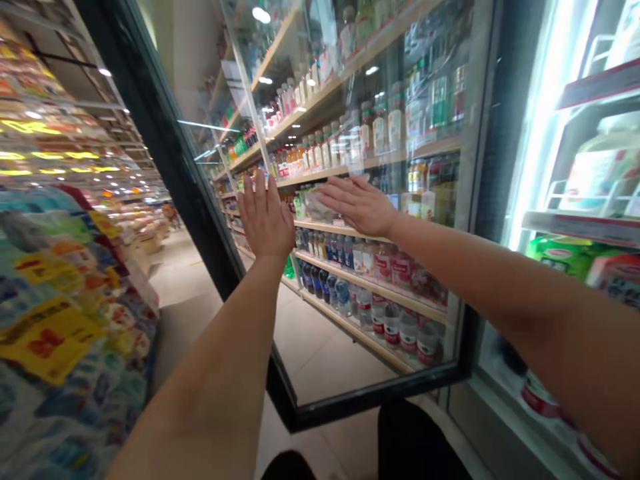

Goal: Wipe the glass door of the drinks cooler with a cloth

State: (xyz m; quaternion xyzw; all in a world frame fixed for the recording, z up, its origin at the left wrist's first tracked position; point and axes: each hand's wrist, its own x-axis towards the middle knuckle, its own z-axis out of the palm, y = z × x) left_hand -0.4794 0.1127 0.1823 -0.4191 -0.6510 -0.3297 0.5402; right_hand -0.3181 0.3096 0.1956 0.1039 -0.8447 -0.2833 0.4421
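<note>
A glass fridge door [340, 393] with a black frame stands swung out in front of me. My left hand [267, 217] is raised at the pane near the frame's outer side, fingers stretched upward and palm toward the glass. Further right, my right hand [357, 203] lies flat at the pane, its fingers pointing left. Both hands hold nothing. Whether each palm presses on the glass or hovers just off it, I cannot tell.
On the right is the lit fridge interior with shelves [585, 227] of bottles and green packages. Through the glass, long drink shelves [370, 280] run along the aisle. A product stack with a yellow sign [50, 337] stands at left. Tiled floor [185, 293] lies between.
</note>
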